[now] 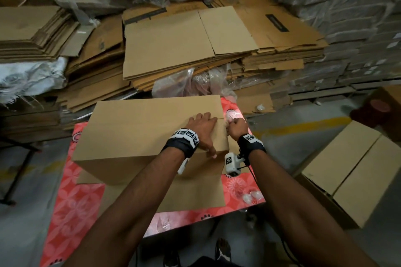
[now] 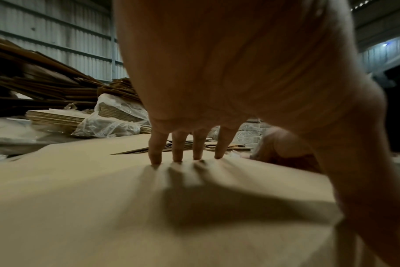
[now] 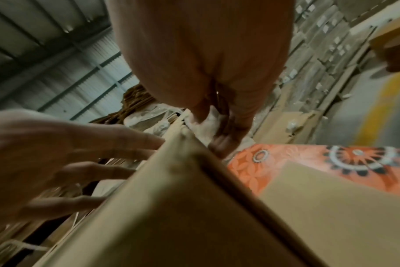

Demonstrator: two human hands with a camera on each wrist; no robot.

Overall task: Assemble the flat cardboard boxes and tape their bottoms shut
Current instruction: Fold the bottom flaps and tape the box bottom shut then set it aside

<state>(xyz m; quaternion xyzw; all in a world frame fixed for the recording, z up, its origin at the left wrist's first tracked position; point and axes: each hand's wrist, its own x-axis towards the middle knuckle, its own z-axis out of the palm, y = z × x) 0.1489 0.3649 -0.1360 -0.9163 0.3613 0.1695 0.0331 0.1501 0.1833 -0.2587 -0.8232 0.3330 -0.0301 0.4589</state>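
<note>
An assembled cardboard box [image 1: 141, 132] stands on the red flowered table [image 1: 71, 191] with its closed flaps facing up. My left hand [image 1: 204, 125] lies flat on the box's right end beside the flap seam, fingers straight and pressing down [image 2: 178, 153]. My right hand [image 1: 237, 127] is at the box's right edge, fingers curled round a pale clear tape roll [image 1: 230, 115]. In the right wrist view those fingers pinch the whitish tape [image 3: 206, 124] against the box's top corner [image 3: 171, 207], and the left hand [image 3: 57, 153] is spread on the box top.
Stacks of flat cardboard [image 1: 184, 45] and plastic wrap [image 1: 195, 84] crowd the space behind the table. A flat sheet [image 1: 191, 193] lies under the box. Another assembled box [image 1: 347, 175] sits on the floor at right. A brown roll [image 1: 377, 108] rests farther right.
</note>
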